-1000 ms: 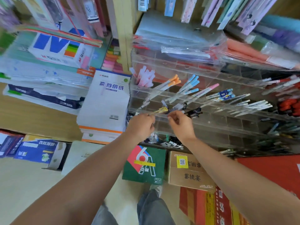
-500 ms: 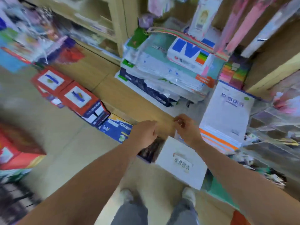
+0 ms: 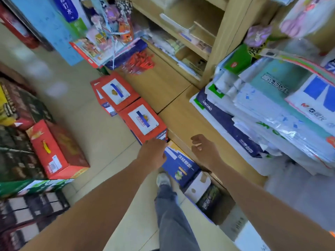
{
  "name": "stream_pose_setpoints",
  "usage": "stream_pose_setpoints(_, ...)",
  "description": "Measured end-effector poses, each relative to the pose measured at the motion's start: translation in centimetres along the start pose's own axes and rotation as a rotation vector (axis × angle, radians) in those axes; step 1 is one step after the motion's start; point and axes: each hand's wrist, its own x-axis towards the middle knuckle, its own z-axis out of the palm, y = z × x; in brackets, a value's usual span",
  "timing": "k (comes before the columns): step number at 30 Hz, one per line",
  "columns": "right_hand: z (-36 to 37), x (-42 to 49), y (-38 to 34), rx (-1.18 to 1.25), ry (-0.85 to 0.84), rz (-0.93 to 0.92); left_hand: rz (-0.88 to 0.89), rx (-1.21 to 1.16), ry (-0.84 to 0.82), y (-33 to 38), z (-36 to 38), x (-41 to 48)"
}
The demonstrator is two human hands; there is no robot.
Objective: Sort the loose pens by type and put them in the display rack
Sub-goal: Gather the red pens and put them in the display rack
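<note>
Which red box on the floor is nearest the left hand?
The white-labelled red box just ahead of the left hand; its twin lies beyond it, the yellow-marked one off left.

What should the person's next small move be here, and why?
Probably to swing the view toward wherever the loose pens lie. No pen or display rack shows here; the right hand hangs loosely curled and empty, the fingers of the left hand are hidden behind its back, and both hover near the blue box on the floor.

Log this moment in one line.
view: aisle | left hand: fingers hidden | right hand: loosely curled, empty | rack: out of view
</note>
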Motion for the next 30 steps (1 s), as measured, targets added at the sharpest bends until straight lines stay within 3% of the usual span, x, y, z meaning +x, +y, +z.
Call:
stream_pose_setpoints(7, 2.6, 13.0, -5.4, -0.042, -0.113, 0.050, -0.092, -0.024, -0.074, -9.8, -3.2, 10.2)
stream_pose_setpoints(15, 7.3, 25.3, -11.4, -0.029, -0.138, 0.122, -0.081, -0.109, -0.083, -20.8, -7.2, 21.6)
stream_pose_setpoints(20, 11.3, 33.7, -15.3, 0.001, -0.092, 0.216, 0.006, -0.087, -0.082, -28.6, -9.7, 29.5)
stream_pose_setpoints(30, 17.8, 47.6, -21.3, 0.419, 0.144, 0.592, 0.097, -0.090, -0.106, -40.0, -12.7, 43.4)
